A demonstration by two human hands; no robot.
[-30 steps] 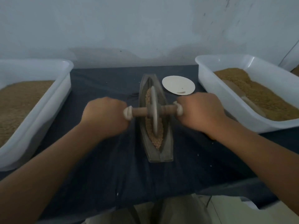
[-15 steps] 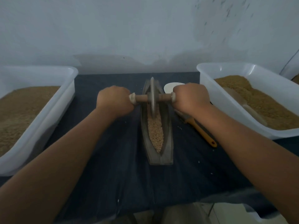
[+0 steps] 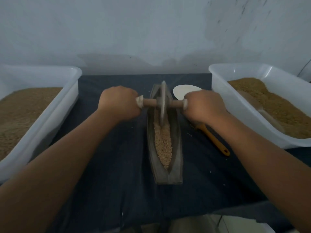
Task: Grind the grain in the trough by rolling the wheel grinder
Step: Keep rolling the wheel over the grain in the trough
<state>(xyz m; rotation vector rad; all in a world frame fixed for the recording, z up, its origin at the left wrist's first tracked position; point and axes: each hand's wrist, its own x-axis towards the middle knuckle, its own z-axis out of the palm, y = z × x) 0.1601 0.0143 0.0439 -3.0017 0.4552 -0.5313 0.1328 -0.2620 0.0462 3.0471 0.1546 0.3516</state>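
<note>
- Head view shows my left hand (image 3: pixel 120 102) and right hand (image 3: pixel 204 105) each wrapped around one end of the wooden axle (image 3: pixel 149 103) of the wheel grinder (image 3: pixel 162 104); the fingers of both hands are curled tight on the handle ends.
- The wheel stands upright on its edge in the far part of the boat-shaped trough (image 3: pixel 176 148), which lies lengthwise on the dark-cloth worktop (image 3: pixel 109 165) between two white tubs.
- Grain (image 3: pixel 162 142) fills the groove from the wheel back to the near tip, and it looks whole or only coarsely broken, so I judge the grinding far from done.
- The disc looks like stone or metal, so I expect it to be heavy and stiff; its own weight should do the crushing if I press evenly on both ends.
- Holding the axle out at both ends keeps my knuckles off the trough walls and the wheel from tipping sideways.
- The grain is loose and will spill over the rim if I roll too fast.
- An orange-handled tool (image 3: pixel 216 142) and a pale plate (image 3: pixel 182 92) lie just right of the trough.
</note>
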